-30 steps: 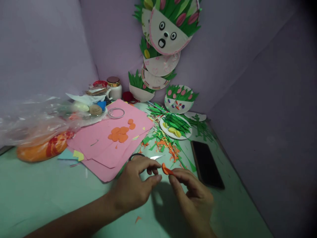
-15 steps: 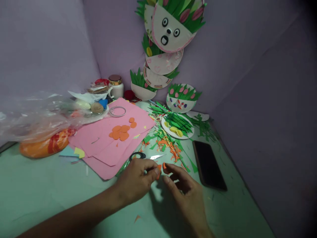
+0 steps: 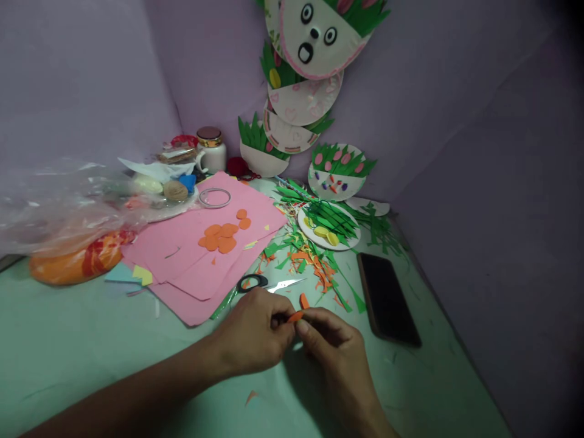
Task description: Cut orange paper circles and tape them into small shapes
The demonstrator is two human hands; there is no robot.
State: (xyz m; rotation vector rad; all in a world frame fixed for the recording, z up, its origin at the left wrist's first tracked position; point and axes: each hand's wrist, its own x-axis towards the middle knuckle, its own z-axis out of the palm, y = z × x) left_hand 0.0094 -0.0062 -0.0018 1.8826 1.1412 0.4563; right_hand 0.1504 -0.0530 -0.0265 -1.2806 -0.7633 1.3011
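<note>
My left hand (image 3: 255, 331) and my right hand (image 3: 335, 347) meet fingertip to fingertip just above the green table (image 3: 82, 359). Both pinch one small orange paper piece (image 3: 295, 316) between thumb and fingers. A second orange scrap (image 3: 304, 300) lies just beyond the fingertips. Scissors (image 3: 267, 283) with black handles rest on the table directly behind my left hand. Several orange paper circles (image 3: 221, 234) lie on the pink paper sheets (image 3: 201, 267) to the left.
A black phone (image 3: 387, 298) lies to the right of my hands. Green and orange paper trimmings (image 3: 310, 261) litter the middle. A paper plate with green strips (image 3: 329, 224), decorated plates on the wall (image 3: 314, 36), a white jar (image 3: 210, 152) and a plastic bag (image 3: 59, 213) stand around.
My two hands have closed together from slightly apart. The orange piece, first in my right fingers, is now pinched by both hands. The camera view has tilted down a little.
</note>
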